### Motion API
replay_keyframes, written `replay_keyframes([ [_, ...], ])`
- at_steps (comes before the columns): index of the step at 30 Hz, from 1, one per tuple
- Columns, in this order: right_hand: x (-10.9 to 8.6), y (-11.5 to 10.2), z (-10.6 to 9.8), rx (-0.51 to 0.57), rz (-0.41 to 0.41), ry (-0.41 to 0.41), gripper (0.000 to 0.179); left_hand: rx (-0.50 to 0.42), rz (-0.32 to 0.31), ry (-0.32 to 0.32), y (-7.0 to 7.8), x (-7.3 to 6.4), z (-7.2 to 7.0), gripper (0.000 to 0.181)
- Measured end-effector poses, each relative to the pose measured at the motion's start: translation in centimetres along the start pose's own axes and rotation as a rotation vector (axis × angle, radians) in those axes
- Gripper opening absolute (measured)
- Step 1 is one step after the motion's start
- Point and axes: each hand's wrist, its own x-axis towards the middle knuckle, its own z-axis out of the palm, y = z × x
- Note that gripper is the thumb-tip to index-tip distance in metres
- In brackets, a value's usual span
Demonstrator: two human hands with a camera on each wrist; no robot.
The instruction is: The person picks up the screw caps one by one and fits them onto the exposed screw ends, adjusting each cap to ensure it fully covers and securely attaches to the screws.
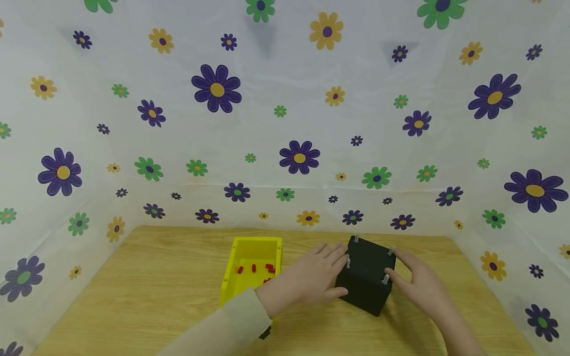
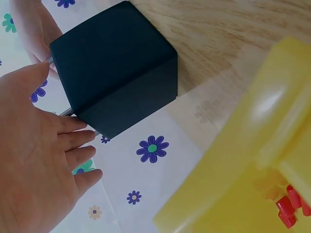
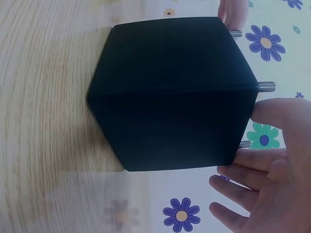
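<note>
A black block stands on the table, with several threaded metal bolts sticking up from the corners of its top. My left hand lies against the block's left side, fingers extended; in the left wrist view, the fingertips reach a bolt. On the opposite side is my right hand, its forefinger at the far right bolt and its thumb by the near right bolt. The right wrist view shows the right hand's relaxed fingers along the bolted edge.
A yellow bin stands left of the block, partly covered by my left forearm. Several small red pieces lie in it. A small dark object shows beneath the left sleeve. Behind the wooden table hangs a flowered white cloth.
</note>
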Motion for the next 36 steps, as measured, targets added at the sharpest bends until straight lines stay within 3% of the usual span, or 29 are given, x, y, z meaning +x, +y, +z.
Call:
replay_keyframes([
  [22,0.8,-1.5,1.0,0.08,-0.066,0.021,0.067,0.003,-0.046,-0.02,-1.5,-0.4,0.5,0.074],
  [36,1.3,-2.0,1.5,0.128,-0.079,-0.038,0.069,-0.018,-0.058,-0.018,-2.0,-1.4,1.0,0.074],
])
